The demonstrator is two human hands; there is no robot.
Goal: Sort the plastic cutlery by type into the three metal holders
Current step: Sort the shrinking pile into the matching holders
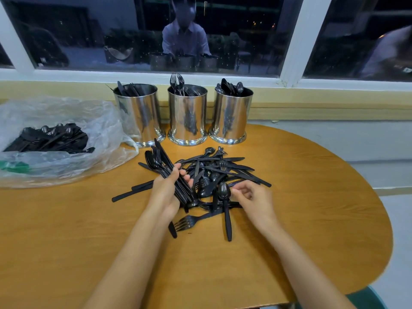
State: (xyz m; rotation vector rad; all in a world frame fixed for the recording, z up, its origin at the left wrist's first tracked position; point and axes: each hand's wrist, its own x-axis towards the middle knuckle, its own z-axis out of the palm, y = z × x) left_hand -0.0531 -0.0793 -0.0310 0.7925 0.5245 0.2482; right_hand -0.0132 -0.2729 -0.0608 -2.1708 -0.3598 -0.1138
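Black plastic cutlery pile [219,169] loose on wooden table [312,197], near three metal holders [187,117] at back. Left hand [166,190] clenched round bundle [163,162] of pieces. Right hand [252,197] curled beside spoon [223,191]; grasp impossible to tell.

A rounded orange-brown wooden tabletop [312,197] is being backed by a pale yellow ledge [334,103], while dim indoor reflections are being shown in the dark white-framed glass window [245,30] above.
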